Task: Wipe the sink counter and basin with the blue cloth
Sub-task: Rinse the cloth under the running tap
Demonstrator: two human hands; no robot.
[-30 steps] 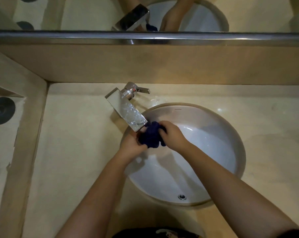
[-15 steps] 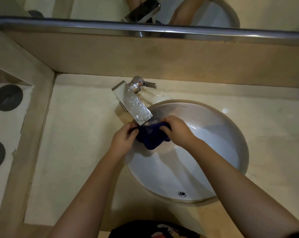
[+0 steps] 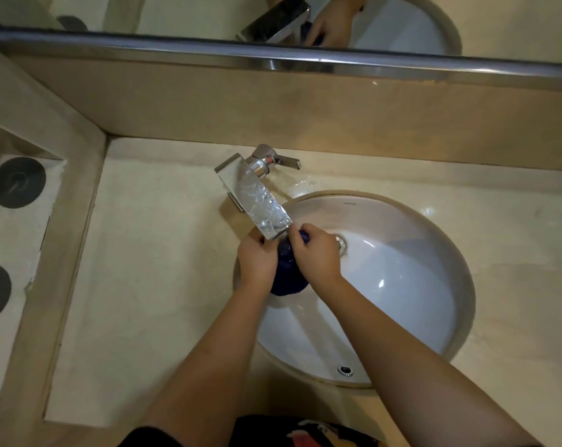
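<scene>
- Head view, change: blue cloth (image 3: 287, 276), stretched loosely between the two hands half a second ago, now gathered into a tight upright wad with a rounded lower end hanging below the palms.
- Left hand (image 3: 257, 262): drawn in against the cloth's left side, fingers curled round it, fingertips mostly hidden under the spout lip.
- Right hand (image 3: 316, 258): closed round the cloth's right side, thumb and forefinger pinching its top edge just below the spout.
- Reading for the task: probably wetting or wringing under the running water; wiping of counter and basin judged yet to come.
- Location of cloth: over the basin's left rim, directly under the spout's end, clear of the counter.
- Faucet spout (image 3: 255, 201): flat, open, rectangular chute in polished metal, water sheeting and bubbling along it.
- Lever handle (image 3: 284, 161): short chrome bar, turned to the right.
- Basin (image 3: 402, 285): oval, glazed white, glossy highlights; chrome drain (image 3: 345, 370) at the near side, overflow fitting (image 3: 340, 244) beside the right hand.
- Counter (image 3: 160, 269): pale cream stone, smooth, faintly mottled; small wet patch behind the basin rim.
- Mirror (image 3: 402, 21): above a brushed metal rail (image 3: 208, 50), reflecting spout and one hand.
- Two dark round discs (image 3: 17, 182): matte, on the pale surface at far left.
</scene>
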